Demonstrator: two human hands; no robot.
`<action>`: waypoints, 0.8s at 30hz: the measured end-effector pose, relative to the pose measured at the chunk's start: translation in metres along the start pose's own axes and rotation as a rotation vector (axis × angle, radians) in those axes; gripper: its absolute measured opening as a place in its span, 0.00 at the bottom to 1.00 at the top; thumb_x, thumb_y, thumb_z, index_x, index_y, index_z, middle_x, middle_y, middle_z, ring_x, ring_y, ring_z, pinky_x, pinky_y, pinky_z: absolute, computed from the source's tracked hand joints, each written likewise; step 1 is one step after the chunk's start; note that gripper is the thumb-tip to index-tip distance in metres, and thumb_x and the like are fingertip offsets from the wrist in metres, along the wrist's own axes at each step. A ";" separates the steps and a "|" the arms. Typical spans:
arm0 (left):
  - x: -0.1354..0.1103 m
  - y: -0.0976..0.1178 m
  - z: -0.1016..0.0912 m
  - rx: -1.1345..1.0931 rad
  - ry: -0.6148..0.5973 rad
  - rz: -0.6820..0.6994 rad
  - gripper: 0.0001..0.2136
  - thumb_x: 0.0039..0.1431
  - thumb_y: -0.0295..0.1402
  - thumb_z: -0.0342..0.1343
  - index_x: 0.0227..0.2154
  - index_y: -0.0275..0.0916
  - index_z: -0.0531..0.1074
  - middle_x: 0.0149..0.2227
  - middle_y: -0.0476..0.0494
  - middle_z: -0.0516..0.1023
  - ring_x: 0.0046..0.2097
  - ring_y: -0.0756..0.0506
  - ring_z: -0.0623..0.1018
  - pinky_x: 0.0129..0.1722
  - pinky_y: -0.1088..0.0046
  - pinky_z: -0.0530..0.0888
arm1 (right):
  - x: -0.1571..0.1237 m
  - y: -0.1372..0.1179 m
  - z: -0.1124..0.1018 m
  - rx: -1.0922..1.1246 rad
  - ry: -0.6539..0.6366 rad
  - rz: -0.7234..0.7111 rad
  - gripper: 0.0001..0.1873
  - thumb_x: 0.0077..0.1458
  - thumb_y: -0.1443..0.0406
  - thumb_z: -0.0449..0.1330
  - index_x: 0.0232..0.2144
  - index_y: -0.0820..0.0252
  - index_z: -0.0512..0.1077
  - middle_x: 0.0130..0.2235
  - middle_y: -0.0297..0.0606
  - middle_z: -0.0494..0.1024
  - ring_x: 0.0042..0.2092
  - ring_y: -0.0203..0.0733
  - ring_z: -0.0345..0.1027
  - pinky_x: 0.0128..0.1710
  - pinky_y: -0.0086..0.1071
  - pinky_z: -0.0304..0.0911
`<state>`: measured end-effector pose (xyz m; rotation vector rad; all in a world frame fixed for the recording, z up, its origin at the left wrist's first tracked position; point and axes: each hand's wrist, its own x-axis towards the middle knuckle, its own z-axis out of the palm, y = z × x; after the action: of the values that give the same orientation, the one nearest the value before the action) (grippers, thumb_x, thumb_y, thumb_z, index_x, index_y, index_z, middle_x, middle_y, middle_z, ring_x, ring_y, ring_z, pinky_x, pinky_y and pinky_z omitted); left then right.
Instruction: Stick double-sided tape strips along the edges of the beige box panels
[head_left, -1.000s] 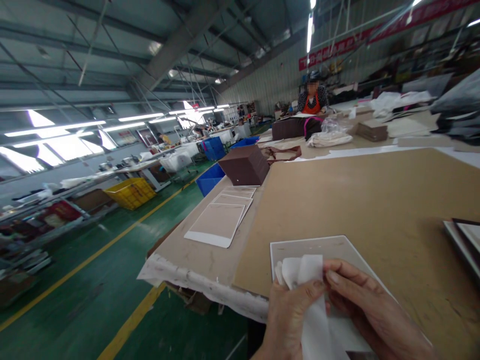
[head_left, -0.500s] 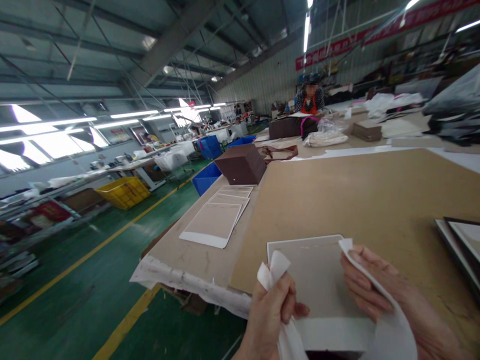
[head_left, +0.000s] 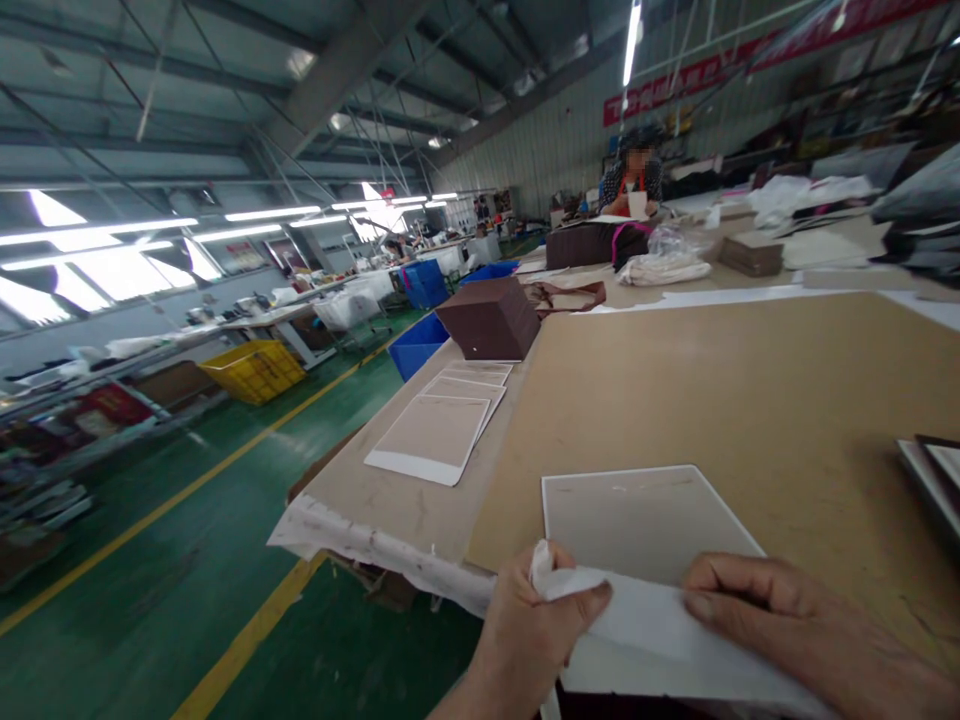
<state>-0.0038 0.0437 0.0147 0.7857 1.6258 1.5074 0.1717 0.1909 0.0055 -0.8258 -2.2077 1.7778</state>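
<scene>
over the near part of the pale panel (head_left: 630, 515), the left hand (head_left: 529, 625) and right hand (head_left: 780, 612) each pinch the white strip (head_left: 649, 618) between thumb and fingers. even tension would probably keep it flat.

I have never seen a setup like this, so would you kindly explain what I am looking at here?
There is no robot: these are a person's bare hands, seen from a camera worn on the head, looking forward and down. The left hand and right hand hold a thin white strip between them, above a white-edged beige panel. I cannot tell whether strip and panel touch. The panel lies on a large tan sheet covering part of the worktable. To the left are overlapping beige panels and, beyond them, a dark-brown stack.
</scene>
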 end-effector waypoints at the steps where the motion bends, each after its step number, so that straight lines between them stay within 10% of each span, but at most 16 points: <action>1: 0.000 0.001 -0.005 0.056 -0.024 0.017 0.19 0.44 0.44 0.66 0.21 0.41 0.61 0.16 0.58 0.58 0.20 0.55 0.57 0.20 0.78 0.53 | 0.003 0.000 -0.007 -0.056 0.021 0.001 0.28 0.46 0.38 0.58 0.24 0.56 0.75 0.24 0.35 0.70 0.26 0.37 0.59 0.23 0.27 0.54; 8: 0.014 0.012 -0.035 1.038 -0.041 0.369 0.07 0.55 0.24 0.50 0.28 0.40 0.72 0.34 0.46 0.72 0.35 0.47 0.73 0.32 0.72 0.63 | 0.054 -0.021 -0.050 -0.187 0.094 0.033 0.26 0.46 0.40 0.60 0.27 0.56 0.77 0.27 0.37 0.75 0.26 0.39 0.64 0.24 0.29 0.56; 24: 0.046 -0.015 -0.025 1.304 -0.063 0.498 0.07 0.58 0.26 0.48 0.38 0.38 0.69 0.44 0.39 0.73 0.36 0.41 0.77 0.32 0.67 0.71 | 0.142 -0.039 -0.037 -0.448 0.012 -0.038 0.17 0.43 0.53 0.63 0.19 0.61 0.74 0.19 0.33 0.67 0.22 0.33 0.53 0.22 0.29 0.45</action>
<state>-0.0479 0.0682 -0.0063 1.9902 2.4050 0.4715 0.0603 0.2920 0.0250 -0.8611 -2.6364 1.2694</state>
